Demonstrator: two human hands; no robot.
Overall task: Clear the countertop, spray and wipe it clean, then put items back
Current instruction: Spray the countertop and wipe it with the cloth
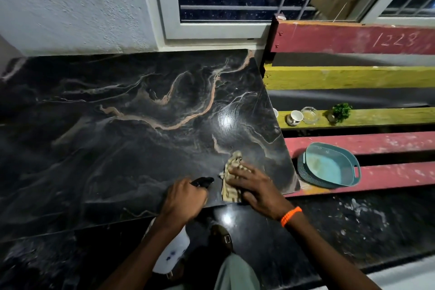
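- The dark countertop (117, 125) lies bare to the left and far side.
- Near its right corner, the cloth (231, 179) and spray bottle (174, 252) occupy the near edge.
- A teal basket (329, 165) stands beyond the right edge.

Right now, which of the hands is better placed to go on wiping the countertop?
Right hand: it lies flat on the cloth on the countertop. The left hand is busy gripping the spray bottle.

Head camera looks steeply down, seemingly close.
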